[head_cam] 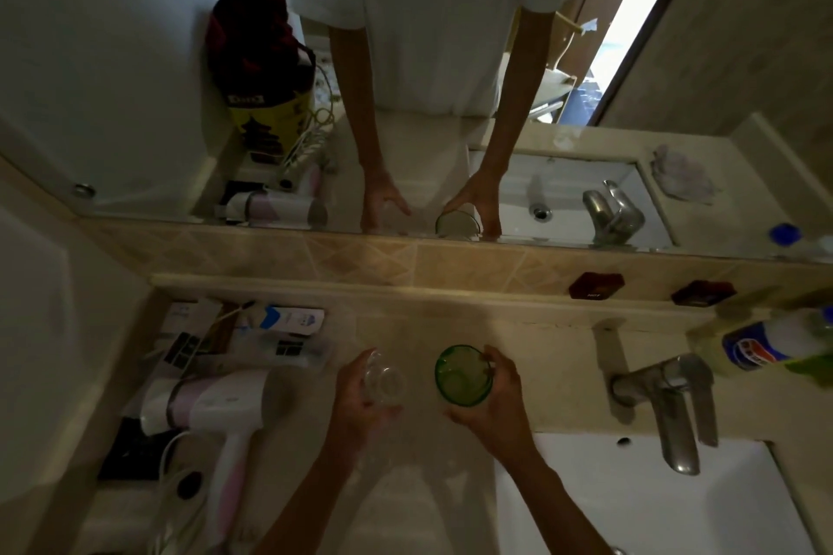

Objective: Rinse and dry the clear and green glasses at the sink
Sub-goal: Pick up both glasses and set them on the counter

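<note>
My left hand (356,406) grips the clear glass (383,381) over the beige counter (450,324), left of the sink. Beside it, my right hand (496,401) holds the green glass (464,375) from the right side, fingers curled round its wall, its mouth facing up toward me. The two glasses are a short gap apart. The white sink basin (631,496) lies at the lower right, with the metal faucet (667,406) behind it. No water runs from the faucet.
A white and pink hair dryer (212,406) with its cord lies on the counter at the left, with boxes (252,333) behind it. A bottle with a blue label (775,342) lies at the right edge. A mirror (405,104) rises behind the tiled ledge.
</note>
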